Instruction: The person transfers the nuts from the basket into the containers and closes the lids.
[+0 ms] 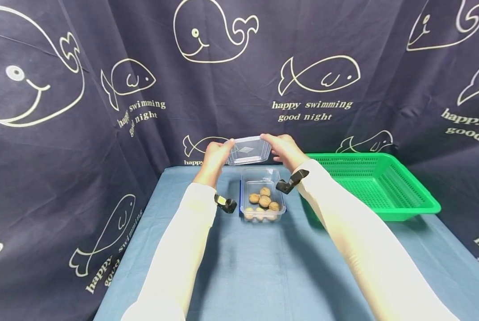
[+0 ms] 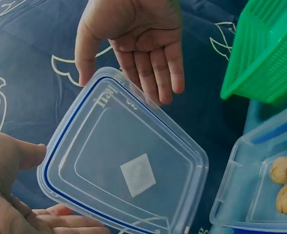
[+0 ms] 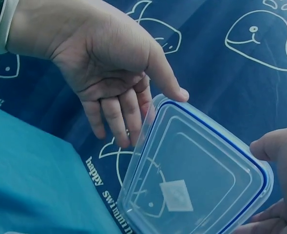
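A clear plastic lid with a blue seal line and a white diamond label is raised behind an open food container. My left hand grips the lid's left edge, thumb on the near face and fingers behind. At the opposite edge my right hand pinches it, thumb against the rim and fingers extended behind. The lid is tilted with its broad face toward me. Several walnuts lie in the clear container, and a blue strip runs along its left side.
A green perforated basket stands on the right of the table, close to my right forearm. Blue cloth covers the table. Behind it hangs a dark curtain printed with whales and fish.
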The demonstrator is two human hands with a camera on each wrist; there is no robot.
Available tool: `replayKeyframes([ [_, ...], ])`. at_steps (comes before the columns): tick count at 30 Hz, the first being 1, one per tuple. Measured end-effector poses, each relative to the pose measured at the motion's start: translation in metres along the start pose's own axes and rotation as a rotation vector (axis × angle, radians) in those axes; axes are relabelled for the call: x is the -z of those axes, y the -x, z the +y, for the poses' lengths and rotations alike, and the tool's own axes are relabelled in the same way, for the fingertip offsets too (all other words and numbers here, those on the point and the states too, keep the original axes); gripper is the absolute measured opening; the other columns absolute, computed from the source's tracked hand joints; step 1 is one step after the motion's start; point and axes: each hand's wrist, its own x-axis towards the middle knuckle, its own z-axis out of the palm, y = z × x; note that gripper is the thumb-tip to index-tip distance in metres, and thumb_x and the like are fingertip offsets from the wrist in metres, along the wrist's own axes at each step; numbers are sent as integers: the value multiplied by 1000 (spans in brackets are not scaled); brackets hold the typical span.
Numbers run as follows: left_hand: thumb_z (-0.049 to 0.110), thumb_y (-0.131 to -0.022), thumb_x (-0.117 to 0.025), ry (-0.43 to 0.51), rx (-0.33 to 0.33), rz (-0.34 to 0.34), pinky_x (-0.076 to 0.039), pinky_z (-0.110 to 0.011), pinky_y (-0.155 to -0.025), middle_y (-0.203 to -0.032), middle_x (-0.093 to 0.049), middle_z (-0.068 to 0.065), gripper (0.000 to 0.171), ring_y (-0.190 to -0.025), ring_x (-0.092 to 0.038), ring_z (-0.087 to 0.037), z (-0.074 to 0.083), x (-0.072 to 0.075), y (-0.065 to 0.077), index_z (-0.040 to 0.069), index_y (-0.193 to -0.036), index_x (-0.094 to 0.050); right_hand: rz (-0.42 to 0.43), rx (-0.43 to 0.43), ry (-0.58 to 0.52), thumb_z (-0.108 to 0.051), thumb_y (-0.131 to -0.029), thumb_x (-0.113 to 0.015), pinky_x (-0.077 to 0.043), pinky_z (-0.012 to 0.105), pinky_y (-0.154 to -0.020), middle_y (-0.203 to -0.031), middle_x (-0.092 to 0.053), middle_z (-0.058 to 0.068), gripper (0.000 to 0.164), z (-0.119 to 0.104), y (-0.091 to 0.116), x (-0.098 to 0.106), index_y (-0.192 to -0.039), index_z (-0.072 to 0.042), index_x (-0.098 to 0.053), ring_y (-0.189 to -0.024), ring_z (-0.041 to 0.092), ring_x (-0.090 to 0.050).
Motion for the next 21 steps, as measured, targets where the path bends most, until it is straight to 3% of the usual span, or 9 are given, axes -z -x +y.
replayKeyframes([
  [4,40,-97,-64,-43,-4,-31,-36,-42,-115,-147,-49,-20,64,-136,-46,-32,-4,1,-2,-2,-143,-47,-27,46,28,-43,-96,-64,-38,48,-114,-157,-38,15,77,7,1,6,-153,0,-38,-144,34,-39],
  [7,41,-97,-63,-78,1,-75,-30,-41,-119,-158,-37,-19,75,-146,-36,-32,-8,1,-5,2,-154,-34,-51,84,39,-41,-97,-62,-35,47,-116,-162,-31,16,79,14,1,9,-157,1,-30,-147,34,-34],
  [10,40,-98,-63,-81,14,-117,-26,-41,-121,-164,-28,-16,80,-149,-30,-30,-13,1,-7,5,-159,-26,-70,97,47,-38,-99,-61,-33,47,-118,-165,-25,15,82,22,2,11,-160,-1,-21,-147,37,-34],
  [17,32,-101,-61,-56,-16,-231,-24,-40,-122,-157,-42,-15,85,-149,-33,-27,-28,2,-4,10,-164,-7,-106,145,46,-31,-101,-60,-21,46,-123,-167,-19,15,88,43,5,12,-163,-11,0,-151,32,-25],
  [21,30,-102,-61,-36,-23,-269,-23,-41,-122,-161,-36,-14,86,-150,-31,-28,-40,1,-3,14,-164,-4,-109,171,58,-28,-101,-61,-18,44,-124,-167,-21,14,89,53,6,11,-163,-9,1,-154,28,-19],
])
